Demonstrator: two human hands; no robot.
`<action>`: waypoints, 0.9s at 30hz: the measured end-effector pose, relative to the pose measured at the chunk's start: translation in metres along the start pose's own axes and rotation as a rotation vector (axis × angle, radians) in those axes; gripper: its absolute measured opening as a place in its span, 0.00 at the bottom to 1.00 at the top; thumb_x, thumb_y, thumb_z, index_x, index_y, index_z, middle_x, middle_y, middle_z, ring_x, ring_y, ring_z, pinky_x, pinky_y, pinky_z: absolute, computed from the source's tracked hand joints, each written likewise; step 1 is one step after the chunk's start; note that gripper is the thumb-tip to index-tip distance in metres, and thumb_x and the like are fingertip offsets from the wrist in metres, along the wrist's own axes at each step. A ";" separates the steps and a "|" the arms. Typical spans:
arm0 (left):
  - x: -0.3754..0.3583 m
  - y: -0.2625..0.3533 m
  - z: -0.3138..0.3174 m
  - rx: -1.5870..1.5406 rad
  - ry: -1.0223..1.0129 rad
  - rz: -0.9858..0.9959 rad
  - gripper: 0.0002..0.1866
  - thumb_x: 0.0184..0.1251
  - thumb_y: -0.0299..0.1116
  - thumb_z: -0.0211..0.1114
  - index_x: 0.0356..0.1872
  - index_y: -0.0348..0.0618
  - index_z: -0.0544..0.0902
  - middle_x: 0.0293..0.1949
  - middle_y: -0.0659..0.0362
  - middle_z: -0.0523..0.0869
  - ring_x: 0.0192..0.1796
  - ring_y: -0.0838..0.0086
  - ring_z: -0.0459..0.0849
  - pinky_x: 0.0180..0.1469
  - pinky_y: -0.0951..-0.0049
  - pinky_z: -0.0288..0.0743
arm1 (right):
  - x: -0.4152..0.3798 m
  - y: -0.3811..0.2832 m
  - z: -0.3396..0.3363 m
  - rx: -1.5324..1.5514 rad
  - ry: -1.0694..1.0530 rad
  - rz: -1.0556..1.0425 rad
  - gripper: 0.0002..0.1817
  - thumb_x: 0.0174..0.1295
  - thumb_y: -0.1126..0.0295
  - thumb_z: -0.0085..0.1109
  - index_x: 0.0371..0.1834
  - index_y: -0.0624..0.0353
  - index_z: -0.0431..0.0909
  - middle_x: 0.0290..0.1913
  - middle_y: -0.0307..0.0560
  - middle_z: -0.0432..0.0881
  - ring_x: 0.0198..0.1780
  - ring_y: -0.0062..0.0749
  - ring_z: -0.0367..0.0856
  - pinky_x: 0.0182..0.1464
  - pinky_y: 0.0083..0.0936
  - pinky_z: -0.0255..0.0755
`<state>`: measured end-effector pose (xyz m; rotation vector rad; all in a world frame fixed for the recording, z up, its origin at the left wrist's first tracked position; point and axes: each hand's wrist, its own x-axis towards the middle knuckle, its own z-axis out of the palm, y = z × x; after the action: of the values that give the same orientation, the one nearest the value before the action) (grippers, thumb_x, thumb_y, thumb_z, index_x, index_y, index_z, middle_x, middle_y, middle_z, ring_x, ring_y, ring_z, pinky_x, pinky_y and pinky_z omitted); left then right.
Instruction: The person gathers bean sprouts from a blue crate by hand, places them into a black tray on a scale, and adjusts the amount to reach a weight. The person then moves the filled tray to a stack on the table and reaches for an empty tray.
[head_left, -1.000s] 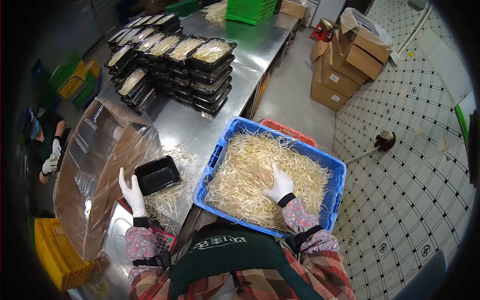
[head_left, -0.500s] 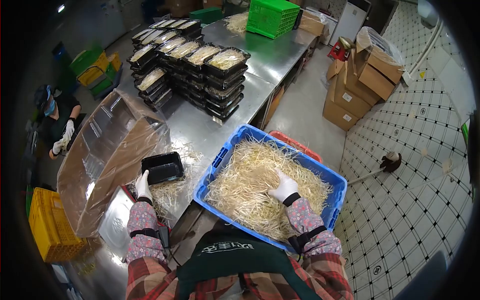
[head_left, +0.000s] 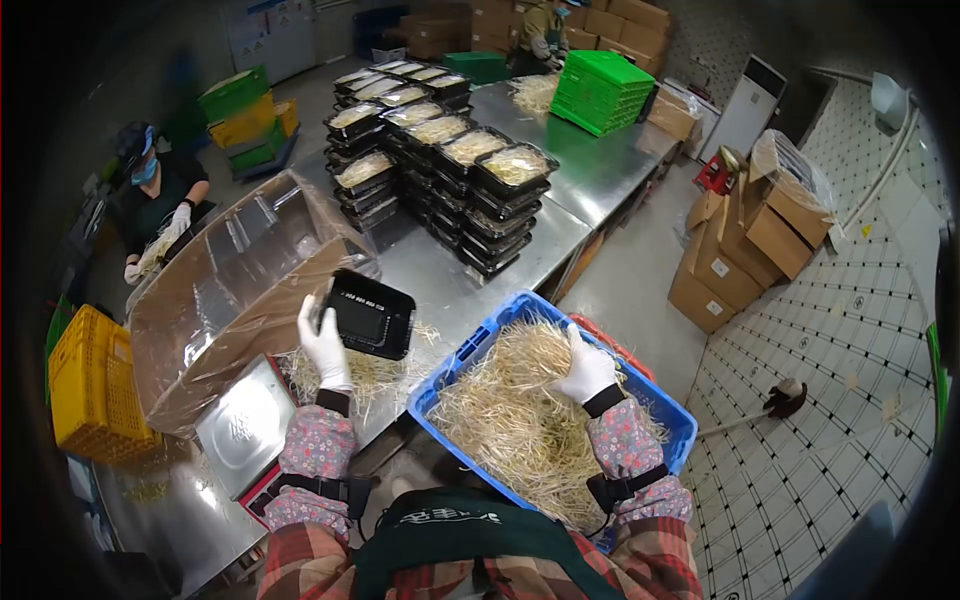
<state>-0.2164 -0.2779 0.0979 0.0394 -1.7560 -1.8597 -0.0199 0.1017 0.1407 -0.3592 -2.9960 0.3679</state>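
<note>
My left hand [head_left: 325,345], in a white glove, grips the near-left edge of a black plastic tray [head_left: 372,314]. The tray is tilted, and nothing shows in it. My right hand [head_left: 586,370], also gloved, is closed on a clump of bean sprouts [head_left: 535,352] at the far side of a blue crate [head_left: 470,462]. Some of its fingers are hidden by the sprouts. More loose bean sprouts fill the crate below. Beneath my left hand, a scale [head_left: 245,425] with a metal top stands beside scattered sprouts on the steel table.
Stacks of filled black trays [head_left: 470,150] stand on the steel table [head_left: 545,215]. An open carton lined with plastic [head_left: 235,290] is at left, near a yellow crate [head_left: 95,385]. A green crate [head_left: 600,92] stands farther back. Two co-workers [head_left: 165,195] are in view.
My left hand has raised and tilted the black tray. My right hand has moved to the crate's far side, gathering up a clump of sprouts. The view has shifted.
</note>
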 end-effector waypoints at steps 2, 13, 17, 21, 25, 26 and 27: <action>-0.019 0.050 0.017 0.205 -0.091 0.298 0.30 0.62 0.21 0.65 0.67 0.38 0.70 0.69 0.47 0.69 0.71 0.61 0.67 0.73 0.63 0.59 | 0.024 -0.043 -0.006 -0.162 -0.050 -0.073 0.53 0.37 0.58 0.75 0.70 0.68 0.62 0.36 0.53 0.83 0.39 0.44 0.85 0.46 0.37 0.78; -0.038 0.081 -0.094 0.713 -0.329 0.462 0.27 0.69 0.38 0.61 0.68 0.46 0.73 0.72 0.45 0.66 0.69 0.45 0.66 0.67 0.52 0.64 | 0.068 -0.331 0.060 0.051 0.025 -0.789 0.21 0.46 0.63 0.64 0.44 0.60 0.77 0.37 0.54 0.82 0.40 0.47 0.83 0.42 0.41 0.76; -0.025 0.025 -0.218 0.293 -0.104 0.027 0.25 0.76 0.34 0.55 0.71 0.38 0.67 0.72 0.44 0.66 0.73 0.53 0.64 0.74 0.61 0.56 | 0.041 -0.457 0.101 0.133 0.026 -1.142 0.20 0.43 0.68 0.64 0.43 0.61 0.75 0.34 0.53 0.81 0.37 0.48 0.83 0.39 0.41 0.76; -0.019 0.016 -0.305 0.326 -0.206 -0.202 0.32 0.76 0.40 0.56 0.74 0.35 0.60 0.73 0.44 0.64 0.77 0.57 0.59 0.77 0.62 0.51 | 0.034 -0.522 0.164 -0.019 -0.113 -1.357 0.31 0.43 0.64 0.65 0.54 0.63 0.74 0.32 0.52 0.82 0.37 0.47 0.83 0.39 0.40 0.76; 0.007 0.027 -0.344 0.952 -0.255 0.218 0.39 0.69 0.41 0.60 0.75 0.33 0.56 0.74 0.41 0.60 0.77 0.48 0.57 0.76 0.54 0.52 | 0.012 -0.554 0.199 0.020 -0.110 -1.347 0.24 0.46 0.63 0.63 0.46 0.64 0.76 0.38 0.53 0.80 0.40 0.46 0.82 0.45 0.39 0.73; 0.012 0.032 -0.344 0.979 -0.356 0.202 0.37 0.69 0.43 0.58 0.74 0.34 0.58 0.74 0.41 0.61 0.76 0.48 0.58 0.75 0.53 0.54 | 0.010 -0.561 0.214 0.040 -0.164 -1.320 0.28 0.47 0.59 0.62 0.50 0.64 0.76 0.40 0.55 0.80 0.42 0.47 0.80 0.47 0.40 0.72; 0.011 0.028 -0.345 0.972 -0.359 0.192 0.37 0.69 0.43 0.58 0.74 0.34 0.58 0.74 0.41 0.61 0.76 0.48 0.58 0.75 0.53 0.54 | 0.007 -0.567 0.217 -0.034 -0.237 -1.267 0.31 0.49 0.56 0.62 0.54 0.64 0.74 0.43 0.56 0.80 0.47 0.49 0.80 0.50 0.40 0.71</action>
<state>-0.0776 -0.5944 0.0815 -0.0932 -2.6425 -0.7660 -0.1796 -0.4800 0.0738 1.5674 -2.7115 0.2012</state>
